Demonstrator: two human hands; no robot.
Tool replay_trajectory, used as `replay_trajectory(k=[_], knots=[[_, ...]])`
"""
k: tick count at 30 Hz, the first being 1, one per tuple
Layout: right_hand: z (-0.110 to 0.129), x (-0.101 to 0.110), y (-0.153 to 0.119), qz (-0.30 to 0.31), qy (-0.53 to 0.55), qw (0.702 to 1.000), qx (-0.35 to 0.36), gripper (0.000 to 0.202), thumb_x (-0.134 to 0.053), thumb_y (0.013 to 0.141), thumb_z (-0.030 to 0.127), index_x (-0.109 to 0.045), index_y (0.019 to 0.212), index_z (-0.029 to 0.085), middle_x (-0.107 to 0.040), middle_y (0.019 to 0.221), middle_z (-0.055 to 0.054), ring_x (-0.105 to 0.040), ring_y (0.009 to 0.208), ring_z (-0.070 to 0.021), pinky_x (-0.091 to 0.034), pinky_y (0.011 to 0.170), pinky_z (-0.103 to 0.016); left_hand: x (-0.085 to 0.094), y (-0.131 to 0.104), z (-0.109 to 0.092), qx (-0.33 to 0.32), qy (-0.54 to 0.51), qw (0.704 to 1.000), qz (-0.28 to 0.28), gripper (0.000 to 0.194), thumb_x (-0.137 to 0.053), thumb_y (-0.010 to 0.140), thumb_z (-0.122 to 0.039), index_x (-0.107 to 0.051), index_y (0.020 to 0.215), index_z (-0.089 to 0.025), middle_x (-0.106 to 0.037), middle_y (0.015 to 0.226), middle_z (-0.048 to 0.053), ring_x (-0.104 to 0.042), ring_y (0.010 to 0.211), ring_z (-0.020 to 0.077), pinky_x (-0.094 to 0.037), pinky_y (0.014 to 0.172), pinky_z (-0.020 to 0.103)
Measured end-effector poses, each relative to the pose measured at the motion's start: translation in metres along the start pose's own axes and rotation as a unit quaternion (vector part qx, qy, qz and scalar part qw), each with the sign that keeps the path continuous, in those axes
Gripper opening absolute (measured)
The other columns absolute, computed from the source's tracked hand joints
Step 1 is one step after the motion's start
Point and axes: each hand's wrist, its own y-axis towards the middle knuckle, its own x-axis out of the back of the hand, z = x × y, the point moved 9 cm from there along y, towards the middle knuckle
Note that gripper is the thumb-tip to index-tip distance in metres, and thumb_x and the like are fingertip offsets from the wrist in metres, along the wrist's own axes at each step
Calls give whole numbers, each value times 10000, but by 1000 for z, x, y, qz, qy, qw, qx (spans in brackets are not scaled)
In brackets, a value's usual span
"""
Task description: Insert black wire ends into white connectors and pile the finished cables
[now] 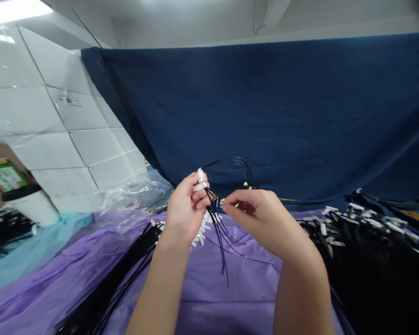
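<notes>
My left hand (188,204) is closed around white plastic connectors (200,180) with thin black wires (220,232) attached. Some of these wires hang down with loose ends, and others loop up and over to the right. Just to the right, my right hand (256,211) has its thumb and fingers pinched beside a small dark-and-white piece (219,202) near the wires. What sits between those fingertips is too small to make out. Small pale connector ends (247,185) show behind my right hand.
Purple sheeting (230,288) covers the table. Bundles of black wires with white connectors lie left (111,279) and right (366,251). A white cup with a dark lid (35,204) stands left, before wrapped white boxes (84,111). A dark blue cloth (265,116) hangs behind.
</notes>
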Motion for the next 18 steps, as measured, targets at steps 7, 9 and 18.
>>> replay_trajectory(k=[7,9,18], knots=[[0,-5,6,-11,3,1000,17,114,-616,838,196,-719,859,239,-730,924,39,-644,848,-133,-451,738,-253,0,1,0,7,-27,1000,9,147,-454,834,-54,-494,702,-106,-427,644,-30,-279,396,-11,-234,324,112],[2,-6,6,-14,8,999,33,123,-629,822,161,-719,863,235,-726,967,31,-641,916,-135,-450,795,-253,0,1,1,15,-33,999,10,152,-447,838,-55,-489,702,-109,-407,627,-38,-272,395,-7,-232,324,114],[7,-6,5,-39,-55,997,47,140,-570,847,112,-655,801,213,-665,885,9,-594,848,-131,-417,747,-254,0,2,1,19,-32,999,8,147,-439,839,-58,-494,713,-109,-429,606,-38,-260,384,-8,-214,327,108]])
